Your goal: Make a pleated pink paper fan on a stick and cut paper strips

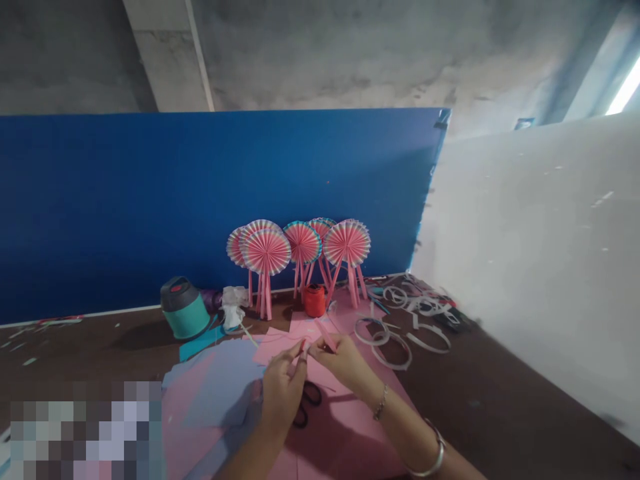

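Observation:
My left hand (286,381) is closed in a pinch at the middle of the table, its fingertips meeting those of my right hand. Between the fingers of my right hand (341,360) is a folded pink paper strip (326,335). What the left fingertips pinch is too small to make out. Black-handled scissors (311,395) lie on pink paper sheets (345,420) just below the hands. Behind the hands stands a red thread spool (315,301). Round pleated pink paper fans (267,252) on pink sticks lean against the blue panel.
A teal and black container (185,310) stands at the left, beside crumpled white plastic (234,307). Pale blue sheets (220,380) lie left of the hands. White paper rings (393,350) and strips are scattered at the right. A blue panel (200,193) rises behind.

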`<state>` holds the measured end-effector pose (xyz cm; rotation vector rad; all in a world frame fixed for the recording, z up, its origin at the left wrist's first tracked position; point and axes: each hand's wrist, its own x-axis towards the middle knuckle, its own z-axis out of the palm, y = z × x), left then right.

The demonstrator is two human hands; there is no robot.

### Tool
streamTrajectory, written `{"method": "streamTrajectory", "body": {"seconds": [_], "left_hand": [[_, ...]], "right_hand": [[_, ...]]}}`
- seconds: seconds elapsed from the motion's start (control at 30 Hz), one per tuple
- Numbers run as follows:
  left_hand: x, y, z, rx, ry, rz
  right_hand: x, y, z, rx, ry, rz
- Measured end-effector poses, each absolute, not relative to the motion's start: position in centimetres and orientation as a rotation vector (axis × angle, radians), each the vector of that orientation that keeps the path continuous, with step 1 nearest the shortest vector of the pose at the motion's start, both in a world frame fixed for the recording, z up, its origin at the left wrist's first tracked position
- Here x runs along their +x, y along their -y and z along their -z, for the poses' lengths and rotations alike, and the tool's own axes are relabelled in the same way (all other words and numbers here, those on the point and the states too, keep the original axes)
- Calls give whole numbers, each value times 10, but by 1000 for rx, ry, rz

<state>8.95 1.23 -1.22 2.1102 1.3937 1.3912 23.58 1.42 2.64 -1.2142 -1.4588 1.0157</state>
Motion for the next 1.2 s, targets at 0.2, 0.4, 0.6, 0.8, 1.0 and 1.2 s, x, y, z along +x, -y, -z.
{"method": "streamTrajectory", "body": {"seconds": [0.2, 0.4, 0.6, 0.8, 1.0, 1.2], "left_hand": [[88, -11, 8, 2368, -1374, -1473], [88, -11, -2, 2663, -1328, -1465], [88, -9, -6, 2744, -1305, -1453], [88, -8, -6, 2732, -1294, -1454], [88, -9, -4, 2786, -1292, -1435], [89, -10, -1, 2790, -1286, -1436]], "right_hand": [[236, -14, -25, -1245, 1503, -962], [239, -12, -28, -1290, 1619, -865], [241, -10, -31, -1307, 1682, -767], [242, -9, -34, -1321, 1689, -769], [242, -8, -34, -1393, 1709, -730], [242, -8, -35, -1362, 1721, -752]]}}
